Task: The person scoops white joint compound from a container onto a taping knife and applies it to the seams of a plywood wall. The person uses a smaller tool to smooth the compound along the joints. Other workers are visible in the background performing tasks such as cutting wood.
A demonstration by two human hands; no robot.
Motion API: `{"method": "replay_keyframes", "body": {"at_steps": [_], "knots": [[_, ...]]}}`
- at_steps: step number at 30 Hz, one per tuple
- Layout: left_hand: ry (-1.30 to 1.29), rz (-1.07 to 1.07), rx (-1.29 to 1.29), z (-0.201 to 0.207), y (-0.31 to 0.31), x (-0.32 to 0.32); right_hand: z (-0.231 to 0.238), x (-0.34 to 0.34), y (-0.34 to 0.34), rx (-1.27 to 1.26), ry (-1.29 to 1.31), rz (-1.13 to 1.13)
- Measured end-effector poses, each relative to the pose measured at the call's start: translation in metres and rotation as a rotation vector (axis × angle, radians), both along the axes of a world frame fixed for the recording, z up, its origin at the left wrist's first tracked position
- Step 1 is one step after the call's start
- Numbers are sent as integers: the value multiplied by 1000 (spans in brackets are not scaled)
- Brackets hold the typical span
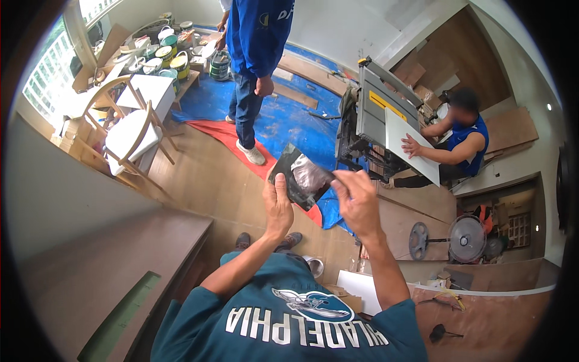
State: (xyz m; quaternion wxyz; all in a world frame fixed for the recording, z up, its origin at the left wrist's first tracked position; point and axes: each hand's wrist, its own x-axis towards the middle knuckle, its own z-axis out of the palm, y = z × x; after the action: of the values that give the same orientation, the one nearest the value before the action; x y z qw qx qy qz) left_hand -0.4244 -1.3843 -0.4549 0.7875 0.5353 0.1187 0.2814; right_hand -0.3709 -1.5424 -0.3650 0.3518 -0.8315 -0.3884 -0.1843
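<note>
A flat, dark, glossy packet [306, 178] with a shiny silvery patch, possibly a plastic pouch, is held up in front of my chest. My left hand [278, 208] grips its left edge, thumb on the near face and fingers behind. At the packet's upper right corner, my right hand [358, 202] pinches the edge between thumb and curled fingers. Both hands are closed on it, and the packet is tilted. What it contains, if anything, I cannot make out.
One person in blue stands on a blue tarp [289, 120]. Another holds a white board [413, 145] on a table saw [386, 96]. Paint cans [163, 54] and a wooden chair [136, 130] are at left, a brown bench [108, 265] at lower left, and a fan [467, 238] at right.
</note>
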Motion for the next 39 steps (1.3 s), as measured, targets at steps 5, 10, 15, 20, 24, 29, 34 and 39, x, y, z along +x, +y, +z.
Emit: {"method": "replay_keyframes", "body": {"at_steps": [5, 10, 15, 20, 24, 29, 34, 39], "knots": [[-50, 36, 47, -8, 0, 7, -13, -5, 10, -2, 9, 110], [-31, 58, 61, -4, -1, 10, -7, -2, 6, 1, -56, 19], [-35, 41, 73, -7, 2, 5, -6, -8, 8, 0, -57, 22], [-26, -15, -106, 1, -5, 0, -20, -14, 13, -33, -70, 104], [1, -20, 13, 5, -5, -1, -3, -15, 8, -14, -101, -23], [-65, -16, -35, 3, -9, -3, -2, -6, 2, -7, -96, 28], [-66, 14, 14, 1, -18, 0, -9, -11, 10, -47, -89, 66], [-41, 22, 14, 0, -16, 4, -10, -10, 6, -33, -57, 23]]}}
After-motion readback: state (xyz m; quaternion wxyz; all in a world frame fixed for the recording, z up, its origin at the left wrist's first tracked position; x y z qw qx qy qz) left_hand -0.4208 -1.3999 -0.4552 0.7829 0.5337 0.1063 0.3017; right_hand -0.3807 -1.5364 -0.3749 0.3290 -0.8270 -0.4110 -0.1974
